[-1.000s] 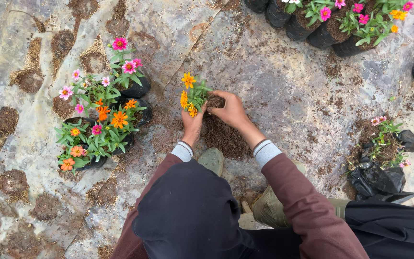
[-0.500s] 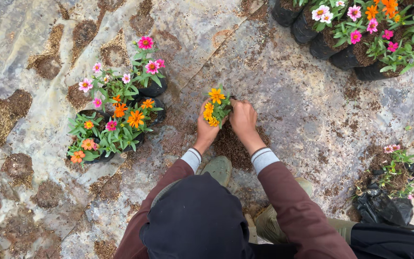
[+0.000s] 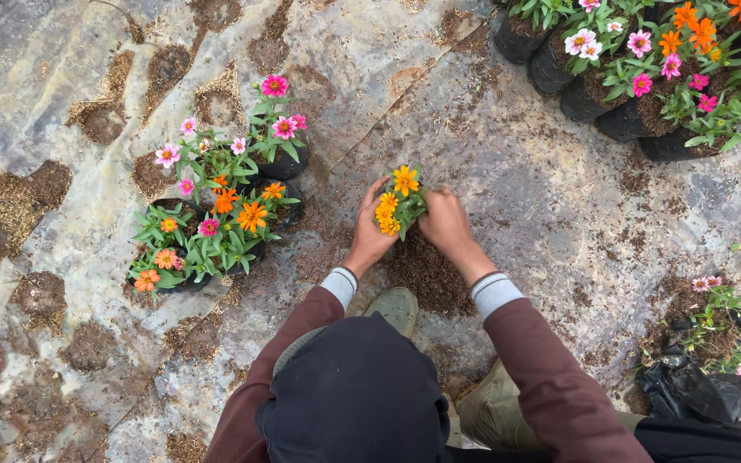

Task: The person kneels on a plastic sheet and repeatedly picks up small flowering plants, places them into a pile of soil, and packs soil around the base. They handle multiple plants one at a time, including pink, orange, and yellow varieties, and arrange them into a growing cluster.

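Both hands are closed around one orange-flowered seedling (image 3: 399, 201), left hand (image 3: 369, 233) and right hand (image 3: 446, 223) on opposite sides, above loose soil (image 3: 426, 273)

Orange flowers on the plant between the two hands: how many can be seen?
4: one large bloom on top, three smaller ones clustered below it toward the left hand. Leaves may hide more.

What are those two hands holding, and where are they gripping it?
Both the left hand and the right hand clasp a small yellow-orange flowering plant low down, around its base, one on each side; the pot or root ball itself is hidden.
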